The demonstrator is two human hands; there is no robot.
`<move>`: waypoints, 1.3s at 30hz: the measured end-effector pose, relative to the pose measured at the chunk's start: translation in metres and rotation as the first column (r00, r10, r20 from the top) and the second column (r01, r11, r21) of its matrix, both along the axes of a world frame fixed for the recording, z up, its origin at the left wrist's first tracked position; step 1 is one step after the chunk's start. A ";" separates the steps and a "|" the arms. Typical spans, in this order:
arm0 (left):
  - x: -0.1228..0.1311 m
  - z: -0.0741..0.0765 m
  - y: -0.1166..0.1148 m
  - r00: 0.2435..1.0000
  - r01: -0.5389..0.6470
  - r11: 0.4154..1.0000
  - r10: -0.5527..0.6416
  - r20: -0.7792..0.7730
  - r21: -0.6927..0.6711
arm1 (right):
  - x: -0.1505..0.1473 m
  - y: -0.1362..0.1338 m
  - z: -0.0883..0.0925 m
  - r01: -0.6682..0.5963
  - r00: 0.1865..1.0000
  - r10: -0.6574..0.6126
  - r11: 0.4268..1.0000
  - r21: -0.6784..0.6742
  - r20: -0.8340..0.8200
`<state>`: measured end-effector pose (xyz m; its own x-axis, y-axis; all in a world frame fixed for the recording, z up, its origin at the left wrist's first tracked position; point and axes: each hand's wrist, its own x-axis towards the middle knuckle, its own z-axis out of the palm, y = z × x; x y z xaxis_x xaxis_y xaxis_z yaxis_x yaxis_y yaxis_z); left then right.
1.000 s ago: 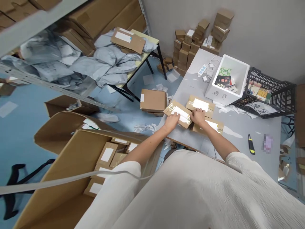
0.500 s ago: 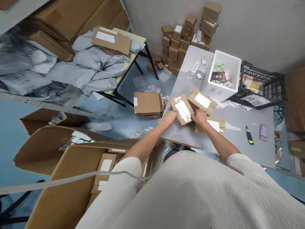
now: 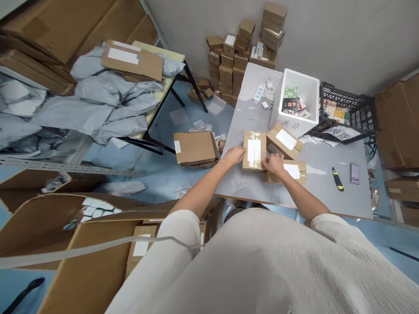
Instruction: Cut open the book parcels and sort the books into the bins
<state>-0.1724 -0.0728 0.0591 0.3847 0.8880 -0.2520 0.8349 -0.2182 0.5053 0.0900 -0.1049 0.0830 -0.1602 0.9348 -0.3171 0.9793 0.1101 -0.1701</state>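
A taped cardboard box (image 3: pixel 254 150) with a white label lies between my two hands on the grey table (image 3: pixel 234 183). My left hand (image 3: pixel 235 156) holds its left side, fingers closed against the edge. At its lower right corner, my right hand (image 3: pixel 273 164) pinches the edge. Right behind it, a second labelled cardboard box (image 3: pixel 284 140) lies at an angle. A third cardboard box (image 3: pixel 295 171) sits nearer to me, partly hidden by my right hand and forearm.
A white foam box (image 3: pixel 296 123) and a black crate (image 3: pixel 348 107), both with books inside, stand at the back right. A utility knife (image 3: pixel 338 179) and a power strip (image 3: pixel 259 94) lie on the table. Stacked boxes (image 3: pixel 225 76) rise behind; an open carton (image 3: pixel 94 257) is lower left.
The held box has turned from slanted to nearly straight, with both hands still on it. The whole view has shifted, so the surroundings appear further left.
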 end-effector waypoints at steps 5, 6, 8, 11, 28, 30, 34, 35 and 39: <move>0.020 0.014 -0.013 0.995 0.012 0.990 0.002 -0.101 0.142 | -0.009 0.001 0.008 0.073 0.997 -0.072 0.995 0.062 -0.018; 0.024 0.017 -0.016 0.994 0.038 0.989 -0.023 -0.106 0.146 | -0.011 0.001 0.009 0.080 0.996 -0.078 0.995 0.066 -0.037; 0.029 0.020 -0.022 0.990 0.100 0.988 -0.087 -0.114 0.115 | -0.017 0.002 0.011 0.081 0.995 -0.078 0.995 0.050 -0.066; 0.029 0.022 -0.025 0.991 0.086 0.996 -0.082 -0.110 0.033 | -0.026 0.001 0.011 0.080 0.993 -0.075 0.996 0.049 -0.093; -0.027 0.019 -0.033 0.958 -0.288 0.955 0.288 -0.017 -0.070 | -0.043 0.009 -0.070 0.116 0.846 -0.169 0.984 -0.134 -0.506; -0.031 0.018 -0.033 0.961 -0.276 0.959 0.276 -0.007 -0.058 | -0.044 0.007 -0.079 0.143 0.809 -0.235 0.968 -0.208 -0.539; -0.044 0.013 -0.029 0.958 -0.286 0.958 0.285 -0.025 -0.033 | -0.053 0.006 -0.089 0.179 0.723 -0.315 0.945 -0.274 -0.615; -0.048 0.011 -0.028 0.955 -0.296 0.954 0.295 -0.027 -0.044 | -0.057 0.006 -0.091 0.183 0.705 -0.322 0.943 -0.276 -0.632; -0.063 -0.002 -0.028 0.947 -0.322 0.938 0.322 -0.025 -0.125 | -0.067 0.006 -0.093 0.200 0.683 -0.335 0.941 -0.274 -0.649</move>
